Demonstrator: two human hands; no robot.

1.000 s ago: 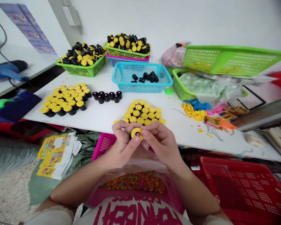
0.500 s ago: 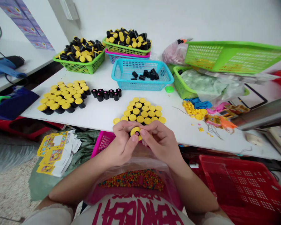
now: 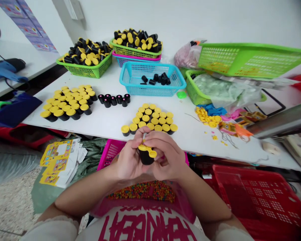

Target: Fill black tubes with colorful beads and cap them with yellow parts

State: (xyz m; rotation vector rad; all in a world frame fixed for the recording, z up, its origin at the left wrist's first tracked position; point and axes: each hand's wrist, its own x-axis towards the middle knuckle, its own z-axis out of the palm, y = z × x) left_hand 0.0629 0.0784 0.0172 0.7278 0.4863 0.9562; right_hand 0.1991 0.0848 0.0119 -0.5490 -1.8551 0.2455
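Observation:
Both hands meet above the table's front edge. My left hand (image 3: pixel 130 160) and my right hand (image 3: pixel 165 155) grip a black plastic tube (image 3: pixel 146 157) from either side, its yellow cap (image 3: pixel 146 148) at the top, partly hidden by my fingers. Just beyond my fingertips lies a cluster of yellow-capped pieces (image 3: pixel 148 118), with black bodies showing along its front row. Further left stand rows of capped black tubes (image 3: pixel 67 105) and a short row of uncapped black tubes (image 3: pixel 114 100).
A teal basket (image 3: pixel 149 80) holds loose black tubes. Green baskets (image 3: pixel 85 67) hold capped tubes. A bag of coloured beads (image 3: pixel 140 192) lies on my lap. A pink basket (image 3: pixel 111 152) and a red basket (image 3: pixel 256 201) stand below the table.
The held piece has turned, so its black tube now shows below the yellow cap instead of the cap's end facing me. The view has shifted slightly.

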